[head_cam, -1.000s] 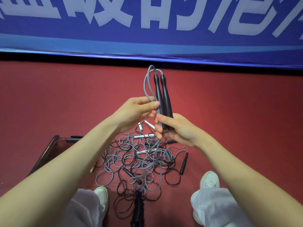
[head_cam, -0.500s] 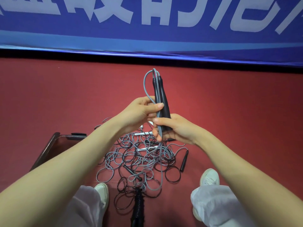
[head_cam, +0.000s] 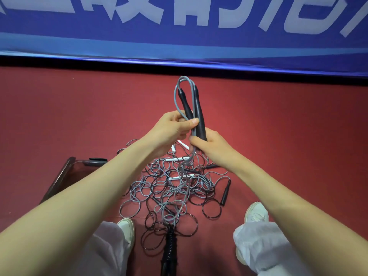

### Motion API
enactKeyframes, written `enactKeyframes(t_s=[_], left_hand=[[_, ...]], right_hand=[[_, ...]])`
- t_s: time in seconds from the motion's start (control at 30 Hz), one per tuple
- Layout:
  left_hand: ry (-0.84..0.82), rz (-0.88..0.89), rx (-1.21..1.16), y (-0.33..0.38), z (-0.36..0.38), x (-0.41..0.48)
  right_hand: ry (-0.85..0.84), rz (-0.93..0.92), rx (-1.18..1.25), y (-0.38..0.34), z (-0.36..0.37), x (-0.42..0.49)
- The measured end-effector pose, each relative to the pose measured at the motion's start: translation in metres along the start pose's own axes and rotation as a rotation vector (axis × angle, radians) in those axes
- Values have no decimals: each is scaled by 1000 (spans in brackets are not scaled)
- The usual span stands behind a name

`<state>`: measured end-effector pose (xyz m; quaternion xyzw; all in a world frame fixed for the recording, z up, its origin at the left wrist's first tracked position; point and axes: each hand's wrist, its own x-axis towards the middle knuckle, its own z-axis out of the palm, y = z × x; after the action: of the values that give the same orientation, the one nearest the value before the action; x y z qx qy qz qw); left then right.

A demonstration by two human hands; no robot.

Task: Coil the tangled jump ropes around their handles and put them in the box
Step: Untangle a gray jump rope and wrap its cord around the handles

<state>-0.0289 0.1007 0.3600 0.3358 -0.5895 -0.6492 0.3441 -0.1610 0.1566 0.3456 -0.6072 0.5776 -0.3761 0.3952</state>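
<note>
Head view. Your right hand point(head_cam: 211, 148) grips the butt ends of the two black handles point(head_cam: 197, 114). They are held together, tips pointing up and away from you. Your left hand point(head_cam: 171, 130) pinches the grey cord point(head_cam: 175, 96) between thumb and fingers, right against the handles and just above the right hand. The cord leaves both tips, loops over, and drops past both hands into the pile point(head_cam: 175, 188) on the floor point(head_cam: 298, 136) between your shoes point(head_cam: 256, 214).

Handling, my read:
- The whole rope is light. The handles are rigid; the cord is thin, limp and probably slick plastic with curl memory.
- Wraps will likely spring off if tension drops, so keep the thumb on the last turn.
- Hold the handles low, as you are, and feed the cord close to them with the left hand.
- The tail runs through the pile among black cords. Expect snags and draw it slowly.

Looks:
- The handles are slim, matte black and tapered toward the cord end. The cord is round and grey.
- The pile is many small grey and black loops, with white handles point(head_cam: 175, 159) at the far side and a loose black handle point(head_cam: 226, 193) at the right edge.
- The box point(head_cam: 65, 176) is dark and sits left of the pile, partly behind your left forearm. I can't tell what's in it.
</note>
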Motion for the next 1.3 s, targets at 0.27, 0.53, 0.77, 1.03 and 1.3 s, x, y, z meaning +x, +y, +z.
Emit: enactKeyframes(t_s=[0.27,0.53,0.77,1.03,1.3], left_hand=[[-35,-12,-16,1,2,-7],[-253,-195,93,-35,16,-11],[-337,-195,196,-35,-44,-14],[-477,-226,140,-34,-78,-9],[-356,-155,754,-3,-52,-11]], right_hand=[[-35,24,-56,2,2,0],[185,108,253,-7,-3,5],[18,103,116,-9,-33,-3],[-739,259,-113,-30,-16,-38],[-457,181,-1190,-1,13,-29]])
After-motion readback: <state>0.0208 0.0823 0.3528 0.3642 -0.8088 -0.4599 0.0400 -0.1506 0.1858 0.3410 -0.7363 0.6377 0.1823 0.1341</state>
